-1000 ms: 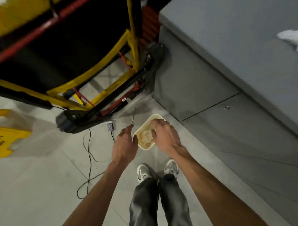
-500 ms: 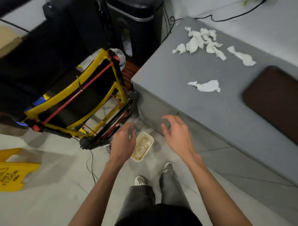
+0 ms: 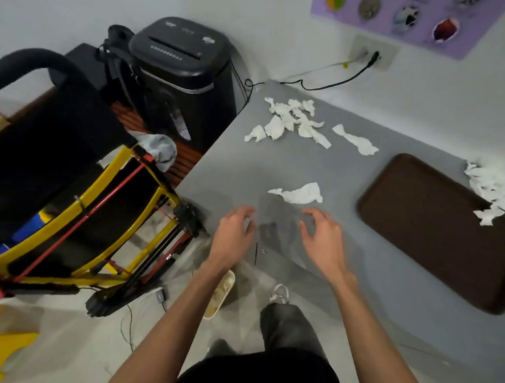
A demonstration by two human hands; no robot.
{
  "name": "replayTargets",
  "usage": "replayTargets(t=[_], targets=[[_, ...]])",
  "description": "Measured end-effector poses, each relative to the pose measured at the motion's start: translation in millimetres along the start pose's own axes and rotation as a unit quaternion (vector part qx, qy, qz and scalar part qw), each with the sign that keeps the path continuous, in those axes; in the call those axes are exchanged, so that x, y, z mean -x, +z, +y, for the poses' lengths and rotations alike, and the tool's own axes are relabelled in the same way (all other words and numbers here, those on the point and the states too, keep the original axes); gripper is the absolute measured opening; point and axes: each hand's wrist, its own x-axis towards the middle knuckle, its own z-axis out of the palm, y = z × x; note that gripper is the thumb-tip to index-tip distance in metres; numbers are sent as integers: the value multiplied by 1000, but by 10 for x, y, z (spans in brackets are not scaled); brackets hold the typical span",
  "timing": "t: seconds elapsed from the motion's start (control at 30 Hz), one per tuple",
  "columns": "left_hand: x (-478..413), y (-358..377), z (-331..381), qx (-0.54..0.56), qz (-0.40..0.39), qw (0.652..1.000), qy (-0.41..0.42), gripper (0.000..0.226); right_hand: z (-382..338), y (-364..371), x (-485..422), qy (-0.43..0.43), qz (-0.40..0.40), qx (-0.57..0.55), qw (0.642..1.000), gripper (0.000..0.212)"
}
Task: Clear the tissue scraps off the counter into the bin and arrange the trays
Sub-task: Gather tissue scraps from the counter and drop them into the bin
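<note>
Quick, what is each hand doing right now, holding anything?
Left hand: open, fingers loosely curled, holding nothing.
Right hand: open, fingers loosely curled, holding nothing.

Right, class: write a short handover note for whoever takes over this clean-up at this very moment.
Left hand and right hand: both open, empty, above the near edge of the counter.
Bin on the floor below the left forearm, seemingly holding some scraps.
Left to do: nearest scrap just beyond the hands, cluster at the far corner, a strip beside it, a pile at the far edge of the brown tray; tray not arranged.
</note>
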Motion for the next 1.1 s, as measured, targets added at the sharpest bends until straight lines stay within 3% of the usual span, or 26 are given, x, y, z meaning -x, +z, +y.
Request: replayTargets(t=[0.4, 0.53, 0.7, 0.93, 1.1], targets=[[-1091, 992, 514, -68, -52, 994, -71, 45, 520, 21, -1083, 21, -78, 28, 996, 48], [-1159, 1146, 466, -78, -45, 994, -59, 35, 609, 212, -1112, 28, -82, 29, 996, 39], [-1275, 1076, 493, -5, -38, 998, -53, 16, 627, 285, -1169, 17, -65, -16, 998, 18], [-1261, 926, 619, 143, -49, 986, -65, 31, 530, 139, -1195, 126, -101, -182, 970, 26], [-1317, 861, 743, 120, -75, 990, -1, 24, 515, -7, -1212, 146, -107, -254, 950, 13]])
